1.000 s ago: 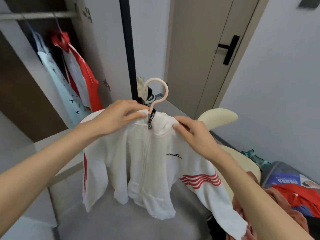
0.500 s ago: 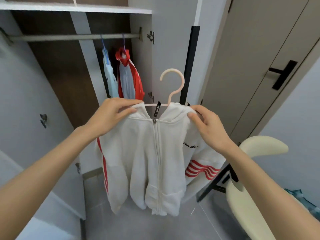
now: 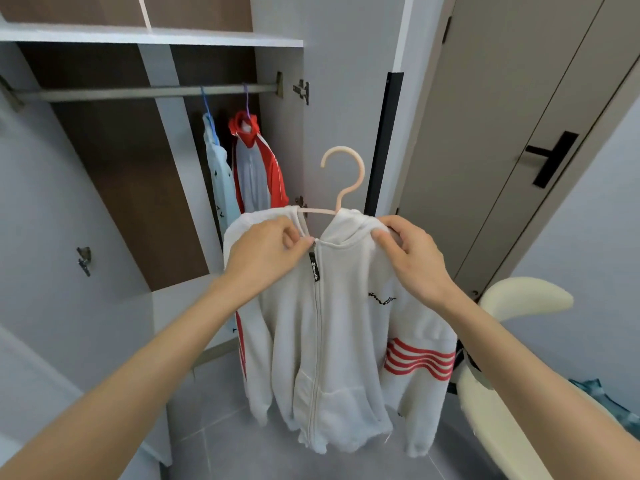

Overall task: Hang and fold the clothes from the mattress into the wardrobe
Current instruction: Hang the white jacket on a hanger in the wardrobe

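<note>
1. Left hand (image 3: 266, 252): bare forearm reaching in from lower left. Fingers (image 3: 294, 239) pinch the collar edge of the hoodie (image 3: 339, 341) just left of the zip top.
2. Right hand (image 3: 412, 258): bare forearm from lower right. Fingers (image 3: 384, 240) curled over the hoodie's right shoulder beside the neck, gripping cloth.
3. Hoodie: white, zipped shut, black pull tab (image 3: 314, 268) hanging below the collar, small dark script on the chest, red stripes (image 3: 419, 363) across one sleeve and a red line down the other. Held up in the air between both hands, on its hanger, hem hanging free above the floor (image 3: 225, 445); in front of the wardrobe, not on the rail.
4. Hanger (image 3: 343, 178): pale pink, shoulders inside the hoodie, hook upright above the collar, touching nothing, lower than the rail.
5. Chair (image 3: 519, 299): cream, curved, lower right, just beside the hoodie's striped sleeve.
6. Cloth (image 3: 602, 400): teal, partly seen behind the chair.
7. Wardrobe (image 3: 138, 188): open, brown back, white shelf (image 3: 149, 36) on top.
8. Rail (image 3: 138, 92): metal, under the shelf; two garments hang at its right end.
9. Shirt (image 3: 218, 174): pale blue, small dark print, blue hanger.
10. Jacket (image 3: 256, 168): red and grey, right of the shirt, touching it.
11. Door (image 3: 485, 133): beige, closed, black handle (image 3: 554, 157), right of the wardrobe.
</note>
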A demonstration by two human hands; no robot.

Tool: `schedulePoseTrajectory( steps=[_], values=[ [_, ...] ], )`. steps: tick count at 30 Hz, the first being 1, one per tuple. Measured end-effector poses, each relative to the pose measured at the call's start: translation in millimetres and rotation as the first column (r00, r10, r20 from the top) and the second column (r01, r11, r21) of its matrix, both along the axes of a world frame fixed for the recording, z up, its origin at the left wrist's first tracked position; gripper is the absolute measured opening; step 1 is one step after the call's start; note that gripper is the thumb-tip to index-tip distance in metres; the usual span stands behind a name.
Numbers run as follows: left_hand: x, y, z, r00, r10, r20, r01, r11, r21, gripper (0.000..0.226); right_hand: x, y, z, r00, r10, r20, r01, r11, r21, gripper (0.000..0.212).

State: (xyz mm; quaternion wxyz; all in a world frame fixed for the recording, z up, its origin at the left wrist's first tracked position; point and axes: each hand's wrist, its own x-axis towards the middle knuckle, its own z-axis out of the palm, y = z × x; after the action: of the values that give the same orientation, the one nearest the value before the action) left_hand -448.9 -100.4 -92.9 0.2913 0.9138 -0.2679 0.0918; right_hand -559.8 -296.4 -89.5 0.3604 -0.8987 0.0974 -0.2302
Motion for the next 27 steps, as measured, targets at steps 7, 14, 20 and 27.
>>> schedulePoseTrajectory(
  steps=[7, 14, 20, 27],
  values=[
    [13.3, -3.2, 21.1, 0.888, -0.342, 0.308, 0.279, 0.932, 0.229, 0.030, -5.8, 5.8, -6.6, 0.999, 0.023, 0.039, -0.025, 0.999, 0.037, 0.017],
    [10.9, -14.4, 15.8, 0.863, -0.478, -0.163, 0.498, 0.859, 0.117, 0.026, -17.8, -4.7, -30.5, 0.999, -0.033, 0.008, 0.034, 0.948, -0.318, 0.018],
    [5.4, -22.0, 7.6, 0.874, -0.360, -0.328, 0.361, 0.931, -0.058, 0.025, -31.3, 6.1, -60.8, 0.979, -0.140, 0.149, 0.176, 0.948, -0.267, 0.015],
    [-2.1, -25.2, 29.5, 0.808, -0.350, -0.474, 0.294, 0.936, -0.191, 0.022, -17.1, 51.7, -71.4, 0.990, 0.127, 0.059, -0.097, 0.927, -0.362, 0.041]
  ],
)
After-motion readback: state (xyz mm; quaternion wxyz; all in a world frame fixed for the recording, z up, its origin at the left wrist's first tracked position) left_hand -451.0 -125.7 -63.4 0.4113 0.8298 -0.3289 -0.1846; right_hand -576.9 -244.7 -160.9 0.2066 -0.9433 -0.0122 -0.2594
